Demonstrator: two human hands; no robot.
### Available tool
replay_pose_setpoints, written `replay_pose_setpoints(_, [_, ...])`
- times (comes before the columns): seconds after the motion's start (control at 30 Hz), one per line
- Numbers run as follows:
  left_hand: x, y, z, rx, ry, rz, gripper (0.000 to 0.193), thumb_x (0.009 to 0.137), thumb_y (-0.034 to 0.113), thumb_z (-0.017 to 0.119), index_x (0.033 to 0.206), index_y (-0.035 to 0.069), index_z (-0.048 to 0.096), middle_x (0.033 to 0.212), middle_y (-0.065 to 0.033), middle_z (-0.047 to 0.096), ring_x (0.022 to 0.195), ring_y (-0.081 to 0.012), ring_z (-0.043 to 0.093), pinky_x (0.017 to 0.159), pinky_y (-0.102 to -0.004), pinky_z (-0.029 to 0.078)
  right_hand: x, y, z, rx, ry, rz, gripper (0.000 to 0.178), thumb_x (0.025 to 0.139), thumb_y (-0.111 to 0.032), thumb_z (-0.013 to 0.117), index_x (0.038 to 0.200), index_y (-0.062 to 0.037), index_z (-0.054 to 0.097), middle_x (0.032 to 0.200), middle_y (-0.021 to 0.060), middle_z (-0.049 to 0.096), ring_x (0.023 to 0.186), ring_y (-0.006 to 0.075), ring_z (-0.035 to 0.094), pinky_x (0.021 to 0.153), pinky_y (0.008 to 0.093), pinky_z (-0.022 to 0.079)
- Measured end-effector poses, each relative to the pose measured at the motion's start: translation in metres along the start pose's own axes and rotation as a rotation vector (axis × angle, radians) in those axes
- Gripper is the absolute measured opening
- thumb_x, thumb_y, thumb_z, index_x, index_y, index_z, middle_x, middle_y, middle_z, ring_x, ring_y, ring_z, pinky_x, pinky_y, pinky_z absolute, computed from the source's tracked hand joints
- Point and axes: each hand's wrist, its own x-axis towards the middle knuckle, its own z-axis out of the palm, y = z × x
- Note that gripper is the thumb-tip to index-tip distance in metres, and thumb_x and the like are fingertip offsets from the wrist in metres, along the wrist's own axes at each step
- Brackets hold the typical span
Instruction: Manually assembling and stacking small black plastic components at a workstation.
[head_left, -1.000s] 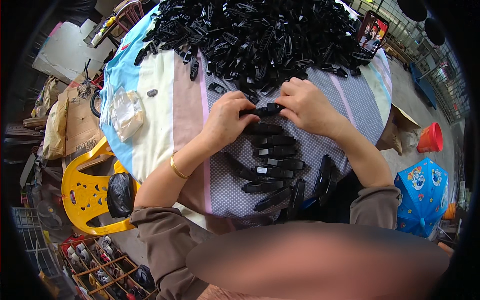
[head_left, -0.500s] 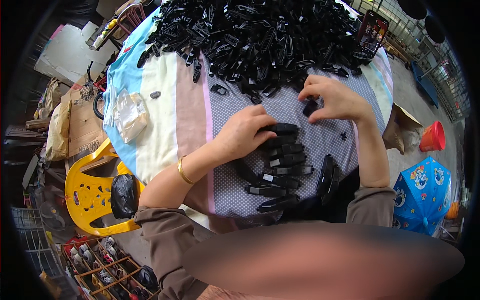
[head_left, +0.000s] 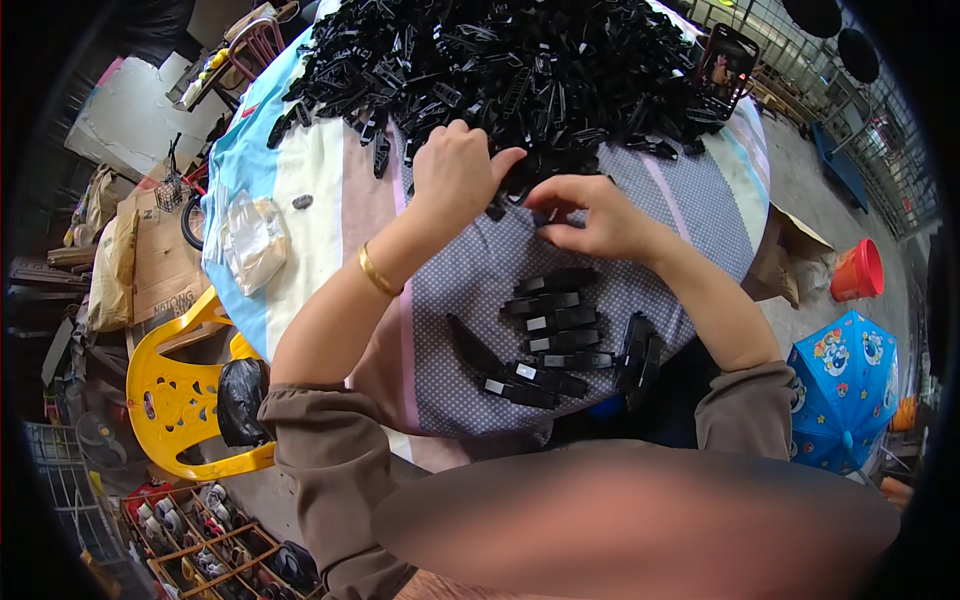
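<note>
My left hand [head_left: 455, 178] reaches to the front edge of a big heap of black plastic clip-like parts [head_left: 480, 75]. Its thumb is stretched away from the fingers, whose tips are partly hidden, and I see nothing held there. To its right, my right hand [head_left: 598, 218] is closed in a pinch, with a small dark piece [head_left: 543, 216] between thumb and fingers, partly covered. Nearer me, several long black parts [head_left: 563, 319] lie side by side in a rough column on the dotted cloth. More black parts [head_left: 638, 355] stand together at its right, and a curved one [head_left: 475, 350] lies at its left.
A striped and dotted cloth [head_left: 375, 215] covers the round table. On it are a clear plastic bag [head_left: 253, 243], a small dark lump [head_left: 302, 202] and a propped phone [head_left: 727, 72]. Around it stand a yellow chair [head_left: 165, 385], a red bucket [head_left: 857, 270] and a blue umbrella [head_left: 845, 385].
My left hand has left the column of black parts and moved forward to the heap, its thumb now spread. My right hand has come leftward and slightly nearer me, towards the left one.
</note>
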Motion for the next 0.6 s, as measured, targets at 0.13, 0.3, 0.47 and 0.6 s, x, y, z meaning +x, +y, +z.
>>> replay_pose_setpoints(0.13, [0.017, 0.006, 0.007, 0.018, -0.078, -0.049, 0.043, 0.079, 0.043, 0.068, 0.075, 0.0, 0.068, 0.087, -0.0153, 0.064, 0.086, -0.0314, 0.063, 0.072, -0.039, 0.051, 0.0, 0.012, -0.014, -0.404, -0.065, -0.274, 0.029, 0.071, -0.007, 0.07, 0.099, -0.0025, 0.067, 0.094, 0.0093, 0.065, 0.083, 0.0239, 0.061, 0.074, 0.0325, 0.05])
replay_pose_setpoints(0.3, [0.015, 0.001, -0.001, -0.165, -0.102, -0.1, 0.029, 0.076, 0.032, 0.07, 0.076, 0.003, 0.069, 0.088, -0.0153, 0.063, 0.083, -0.0323, 0.063, 0.073, -0.0418, 0.05, -0.004, 0.011, -0.016, -0.457, -0.043, -0.174, 0.024, 0.071, -0.012, 0.073, 0.093, -0.0032, 0.068, 0.089, 0.0085, 0.063, 0.086, 0.0263, 0.059, 0.075, 0.0354, 0.049])
replay_pose_setpoints(0.47, [-0.024, 0.006, -0.047, -0.262, -0.127, -0.062, 0.018, 0.078, 0.021, 0.069, 0.082, 0.003, 0.068, 0.086, -0.0146, 0.062, 0.08, -0.033, 0.062, 0.069, -0.0415, 0.049, -0.006, 0.012, -0.016, -0.554, -0.015, -0.146, 0.025, 0.072, -0.017, 0.074, 0.092, -0.0036, 0.068, 0.087, 0.0082, 0.061, 0.086, 0.0263, 0.059, 0.074, 0.0357, 0.049])
replay_pose_setpoints(0.6, [-0.062, -0.005, -0.039, -0.461, -0.322, 0.183, 0.017, 0.08, 0.012, 0.068, 0.095, 0.004, 0.068, 0.08, -0.0128, 0.06, 0.074, -0.0294, 0.061, 0.066, -0.0353, 0.048, -0.004, 0.01, -0.012, -0.542, 0.041, -0.164, 0.026, 0.073, -0.019, 0.074, 0.093, -0.0039, 0.068, 0.087, 0.0085, 0.061, 0.086, 0.0263, 0.059, 0.074, 0.0358, 0.049])
